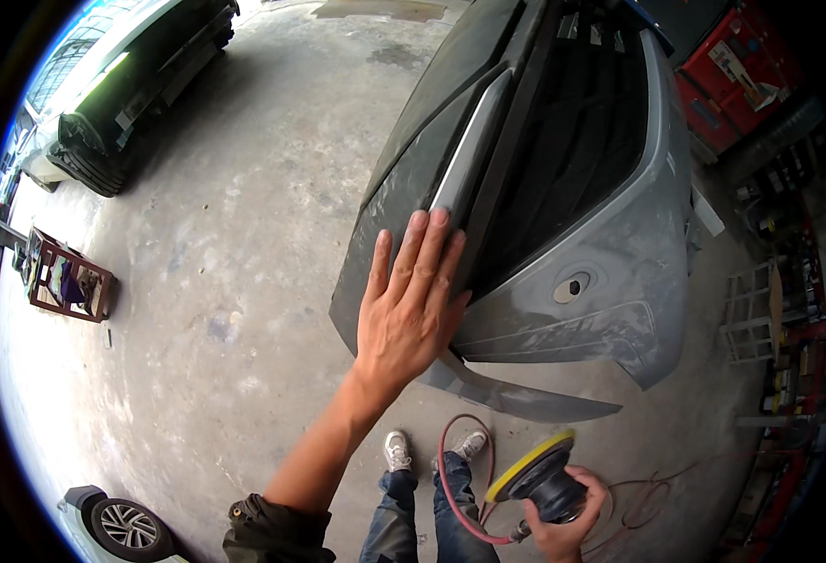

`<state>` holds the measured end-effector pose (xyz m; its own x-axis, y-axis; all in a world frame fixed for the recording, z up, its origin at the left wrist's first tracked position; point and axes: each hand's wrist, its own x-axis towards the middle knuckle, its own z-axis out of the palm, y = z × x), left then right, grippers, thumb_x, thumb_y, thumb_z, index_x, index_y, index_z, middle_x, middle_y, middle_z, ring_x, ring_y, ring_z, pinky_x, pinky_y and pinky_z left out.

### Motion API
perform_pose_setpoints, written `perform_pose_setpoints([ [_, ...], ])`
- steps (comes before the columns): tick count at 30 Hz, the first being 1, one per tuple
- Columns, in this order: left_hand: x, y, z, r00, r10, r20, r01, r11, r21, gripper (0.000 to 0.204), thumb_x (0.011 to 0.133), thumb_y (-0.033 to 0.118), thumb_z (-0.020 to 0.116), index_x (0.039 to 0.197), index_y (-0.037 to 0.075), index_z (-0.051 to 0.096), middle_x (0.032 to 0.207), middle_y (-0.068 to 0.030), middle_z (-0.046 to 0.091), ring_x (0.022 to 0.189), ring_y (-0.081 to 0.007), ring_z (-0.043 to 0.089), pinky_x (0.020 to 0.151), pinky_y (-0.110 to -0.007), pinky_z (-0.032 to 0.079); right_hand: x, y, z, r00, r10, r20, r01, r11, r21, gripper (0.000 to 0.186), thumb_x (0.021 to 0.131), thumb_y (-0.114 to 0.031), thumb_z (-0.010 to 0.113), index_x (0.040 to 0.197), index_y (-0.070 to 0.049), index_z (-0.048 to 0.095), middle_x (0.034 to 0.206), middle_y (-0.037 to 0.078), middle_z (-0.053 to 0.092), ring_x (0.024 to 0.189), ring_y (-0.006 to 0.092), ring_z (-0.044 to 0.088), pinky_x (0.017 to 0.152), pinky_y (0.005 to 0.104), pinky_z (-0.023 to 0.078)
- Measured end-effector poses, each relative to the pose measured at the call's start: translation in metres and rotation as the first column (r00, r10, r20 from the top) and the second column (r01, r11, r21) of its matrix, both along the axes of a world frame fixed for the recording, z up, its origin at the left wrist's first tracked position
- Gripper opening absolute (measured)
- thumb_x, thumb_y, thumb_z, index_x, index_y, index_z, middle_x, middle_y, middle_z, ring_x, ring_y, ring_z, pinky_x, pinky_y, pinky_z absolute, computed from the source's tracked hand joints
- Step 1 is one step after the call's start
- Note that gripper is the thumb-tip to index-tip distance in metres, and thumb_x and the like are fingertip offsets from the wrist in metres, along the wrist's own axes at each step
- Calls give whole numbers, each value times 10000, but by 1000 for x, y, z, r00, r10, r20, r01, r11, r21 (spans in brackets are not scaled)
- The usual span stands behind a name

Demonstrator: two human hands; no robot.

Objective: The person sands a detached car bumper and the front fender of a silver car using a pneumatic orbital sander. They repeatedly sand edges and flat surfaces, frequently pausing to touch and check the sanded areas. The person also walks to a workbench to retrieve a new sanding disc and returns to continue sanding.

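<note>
My left hand (pixel 407 305) lies flat with its fingers stretched out, over the dark edge of a large grey car bumper (pixel 563 324). Its fingertips reach the lower end of a silver trim strip (pixel 474 141). The bumper has black slatted grille openings (pixel 572 141), a round hole and pale, scuffed-looking patches. Low on the right, my right hand (pixel 568 525) is wrapped around an air sander (pixel 552 488) with a round yellow-rimmed pad, held apart from the bumper. A red hose (pixel 446 469) runs from the sander in a loop beside my legs.
A curved grey lip (pixel 525 394) juts out at the bumper's near end, above my shoes (pixel 398 450). Left stand a dark-fronted car (pixel 141 94) and a small red-framed cart (pixel 70 281). A car wheel (pixel 131 527) shows at lower left. Shelving and a red cabinet (pixel 741 70) line the right.
</note>
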<state>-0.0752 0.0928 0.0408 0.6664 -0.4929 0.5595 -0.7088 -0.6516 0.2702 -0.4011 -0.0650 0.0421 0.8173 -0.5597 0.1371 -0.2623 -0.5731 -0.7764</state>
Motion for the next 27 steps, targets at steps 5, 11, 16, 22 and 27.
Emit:
perform_pose_setpoints([
  [5, -4, 10, -15, 997, 10, 83, -14, 999, 46, 756, 832, 207, 789, 1508, 32, 499, 1672, -136, 326, 1561, -284, 287, 1271, -517, 213, 9, 11, 4, 995, 96, -11, -96, 995, 24, 738, 674, -64, 888, 1297, -15, 496, 1226, 169, 595, 1117, 296, 602, 992, 437, 487],
  [11, -26, 29, -30, 1000, -9, 0, 8, 995, 99, 710, 857, 233, 760, 1493, 30, 518, 1660, -123, 353, 1548, -275, 316, 1266, -514, 221, 94, 17, 53, 986, 164, 27, -154, 964, -215, 655, 653, -43, 891, 1211, -38, 549, 1192, 190, 661, 1063, 380, 672, 927, 450, 542],
  [16, -50, 44, -58, 998, -33, -52, 36, 997, 66, 641, 878, 175, 726, 1468, 15, 534, 1617, -179, 408, 1522, -334, 358, 1253, -513, 254, 175, 30, 88, 949, 300, 98, -231, 870, -435, 623, 659, -19, 849, 1211, -36, 562, 1198, 161, 668, 975, 375, 722, 790, 408, 606],
  [22, -85, 63, -97, 962, 8, -271, -55, 985, -166, 643, 868, 76, 702, 1474, 21, 496, 1576, -237, 438, 1442, -396, 458, 1184, -498, 382, 219, 56, 80, 928, 362, 90, -258, 797, -546, 608, 678, -20, 825, 1226, -73, 566, 1234, 90, 643, 936, 332, 729, 699, 397, 610],
  [27, -110, 67, -113, 901, 4, -435, -117, 965, -235, 679, 849, 1, 708, 1485, 10, 469, 1582, -282, 409, 1402, -435, 493, 1103, -478, 460, 230, 60, 75, 938, 346, -8, -289, 772, -566, 605, 681, -22, 821, 1222, -91, 560, 1249, 70, 617, 925, 325, 721, 666, 409, 605],
])
